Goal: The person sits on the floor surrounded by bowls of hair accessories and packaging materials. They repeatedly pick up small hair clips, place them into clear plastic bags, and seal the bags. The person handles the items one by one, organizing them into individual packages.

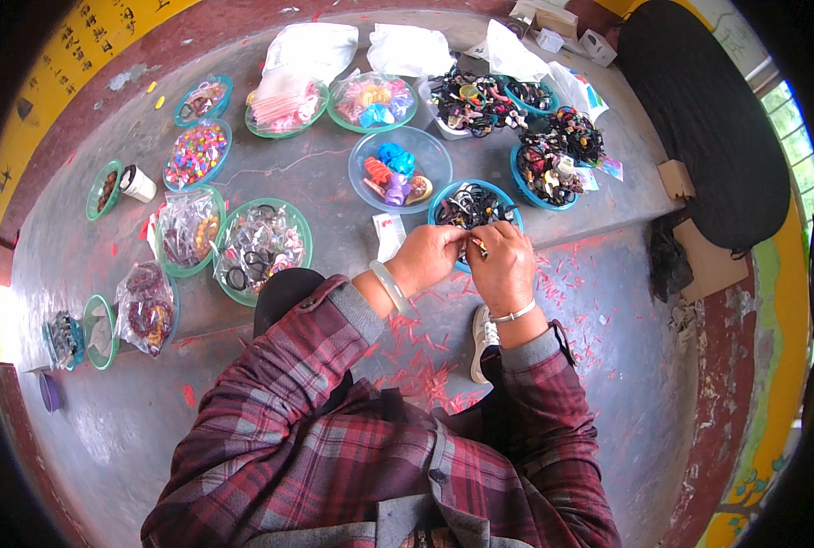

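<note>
My left hand (422,259) and my right hand (506,272) meet with fingertips pinched together, just over the near rim of a blue bowl (517,216). Between the fingers of the right hand shows a small dark and yellow piece (480,248), too small to name for sure. The left fingertips touch the same spot, and what they grip is hidden. Black hair ties (471,205) with light bits fill the bowl. A white slip of paper with red marks (390,236) lies to the left of it.
Beyond stand a bowl with colourful packs (357,192), bowls of dark hair ties (546,178) and white plastic bags (311,50). Bowls of bagged accessories (263,301) and colourful beads (169,173) are at left. Red scraps (425,379) litter the floor below a raised ledge (599,236).
</note>
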A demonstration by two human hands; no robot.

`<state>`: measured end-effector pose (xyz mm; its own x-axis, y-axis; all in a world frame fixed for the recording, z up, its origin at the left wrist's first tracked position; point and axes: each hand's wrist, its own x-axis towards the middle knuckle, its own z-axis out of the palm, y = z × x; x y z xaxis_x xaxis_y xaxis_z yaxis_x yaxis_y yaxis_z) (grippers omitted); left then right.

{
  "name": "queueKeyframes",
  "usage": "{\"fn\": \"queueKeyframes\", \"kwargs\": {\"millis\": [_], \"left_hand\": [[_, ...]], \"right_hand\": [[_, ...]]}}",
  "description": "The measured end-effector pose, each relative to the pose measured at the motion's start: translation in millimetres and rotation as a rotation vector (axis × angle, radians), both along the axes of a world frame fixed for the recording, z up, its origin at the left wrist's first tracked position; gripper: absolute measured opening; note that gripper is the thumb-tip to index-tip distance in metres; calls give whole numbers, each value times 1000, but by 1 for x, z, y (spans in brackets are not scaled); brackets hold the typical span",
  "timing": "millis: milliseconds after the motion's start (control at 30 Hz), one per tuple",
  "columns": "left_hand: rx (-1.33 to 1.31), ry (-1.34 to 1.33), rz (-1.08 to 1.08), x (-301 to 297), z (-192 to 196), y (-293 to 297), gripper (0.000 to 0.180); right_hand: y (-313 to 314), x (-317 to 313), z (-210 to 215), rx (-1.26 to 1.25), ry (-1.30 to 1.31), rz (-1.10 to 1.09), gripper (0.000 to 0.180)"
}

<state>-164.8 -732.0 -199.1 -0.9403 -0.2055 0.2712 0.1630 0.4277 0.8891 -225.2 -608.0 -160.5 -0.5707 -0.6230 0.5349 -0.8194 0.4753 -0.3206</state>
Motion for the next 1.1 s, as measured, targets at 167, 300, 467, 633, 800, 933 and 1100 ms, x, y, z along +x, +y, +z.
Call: {"fn": "queueKeyframes", "kwargs": {"millis": [167,300,467,633,800,933,1100], "left_hand": [[-26,-11,-16,-1,-4,0,19],[-45,13,-15,0,-4,2,19],[-31,14,-6,0,-3,2,18],[135,-91,-30,2,8,0,18],[252,-72,-31,-2,-6,-4,20],[309,-89,-15,-1,-2,-7,21],[347,-31,27,-2,-2,-4,19]], "right_hand": [[0,4,4,46,2,-20,5],[1,3,3,63,-2,-26,5],[0,-2,-2,-67,-23,-26,3],[-1,-4,-2,-165,-347,-65,5],[7,-19,-14,-288,-654,47,10],[10,-20,-9,-339,-764,-8,12],[9,-16,-3,-295,-617,-10,11]]}}
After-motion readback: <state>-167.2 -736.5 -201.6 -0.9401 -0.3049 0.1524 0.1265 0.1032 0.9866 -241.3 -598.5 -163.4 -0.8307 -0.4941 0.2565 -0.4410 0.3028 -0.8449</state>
